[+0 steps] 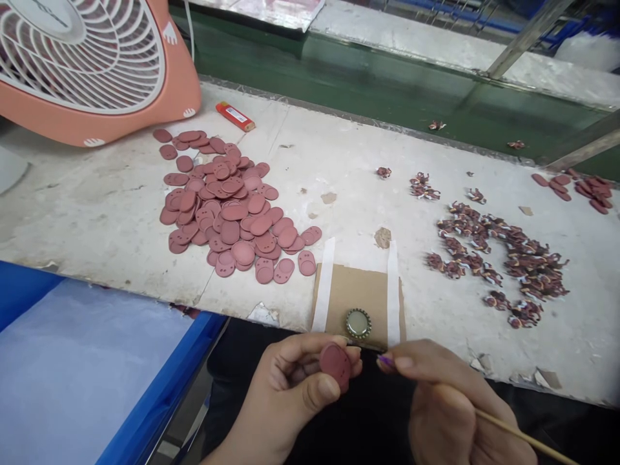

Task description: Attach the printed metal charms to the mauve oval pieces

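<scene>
My left hand pinches a reddish-brown oval disc with small holes, just in front of the table edge. My right hand is closed around a thin wooden stick, whose shaft slants out to the lower right. Something small and purple shows at its fingertips; I cannot tell if it is the stick's tip. Beyond both hands, an upturned bottle cap with something shiny in it rests on a cardboard piece taped down by white strips. A large pile of similar discs lies to the left.
Many small brown figures lie on the right of the white table, with more discs behind. A red lighter and an orange fan stand at back left. Below left is a blue bin. A green strip runs behind.
</scene>
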Demonstrator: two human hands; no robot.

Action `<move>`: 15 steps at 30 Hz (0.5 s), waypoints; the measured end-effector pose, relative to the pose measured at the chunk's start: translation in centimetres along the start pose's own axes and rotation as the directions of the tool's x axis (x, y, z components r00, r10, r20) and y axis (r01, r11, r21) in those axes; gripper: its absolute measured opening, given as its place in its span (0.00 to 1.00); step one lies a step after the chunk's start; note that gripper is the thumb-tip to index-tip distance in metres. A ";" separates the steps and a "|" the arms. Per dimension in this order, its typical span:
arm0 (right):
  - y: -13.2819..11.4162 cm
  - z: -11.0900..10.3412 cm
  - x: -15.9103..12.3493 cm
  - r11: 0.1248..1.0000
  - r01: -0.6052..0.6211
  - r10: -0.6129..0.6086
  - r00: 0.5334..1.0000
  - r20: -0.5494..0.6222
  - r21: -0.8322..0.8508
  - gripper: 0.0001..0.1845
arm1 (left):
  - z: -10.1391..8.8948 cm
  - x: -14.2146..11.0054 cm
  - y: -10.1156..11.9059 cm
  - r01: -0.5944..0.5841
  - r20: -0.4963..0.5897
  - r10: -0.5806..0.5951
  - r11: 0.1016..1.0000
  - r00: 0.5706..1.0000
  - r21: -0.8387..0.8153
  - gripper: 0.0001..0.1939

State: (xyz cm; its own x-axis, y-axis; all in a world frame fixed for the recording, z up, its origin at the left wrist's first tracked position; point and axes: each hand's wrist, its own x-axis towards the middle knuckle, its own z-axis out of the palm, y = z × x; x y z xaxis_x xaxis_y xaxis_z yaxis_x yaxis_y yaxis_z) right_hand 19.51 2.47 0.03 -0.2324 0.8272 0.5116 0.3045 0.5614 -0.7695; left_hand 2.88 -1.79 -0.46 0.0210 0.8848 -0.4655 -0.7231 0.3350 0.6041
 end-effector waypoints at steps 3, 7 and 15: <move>1.6 -0.3 0.2 0.980 0.109 -0.086 0.987 0.138 -0.169 0.09 | -0.3 0.0 0.2 -0.019 -0.019 0.019 1.000 1.000 0.012 0.11; 2.6 -0.2 0.2 0.961 0.185 -0.156 0.977 0.149 -0.208 0.09 | -0.5 0.1 0.1 -0.019 -0.007 0.019 1.000 1.000 0.013 0.11; 0.2 -0.1 -0.3 0.992 0.025 -0.013 0.996 -0.089 0.127 0.13 | 0.2 0.0 0.0 -0.022 0.006 0.022 1.000 1.000 0.011 0.11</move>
State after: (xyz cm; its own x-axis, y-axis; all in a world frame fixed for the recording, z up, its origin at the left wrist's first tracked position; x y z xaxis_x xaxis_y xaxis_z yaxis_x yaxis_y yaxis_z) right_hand 19.73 2.31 -0.20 -0.1537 0.8185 0.5536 0.1786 0.5740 -0.7991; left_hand 3.08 -1.73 -0.33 0.0095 0.8938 -0.4484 -0.7159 0.3192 0.6210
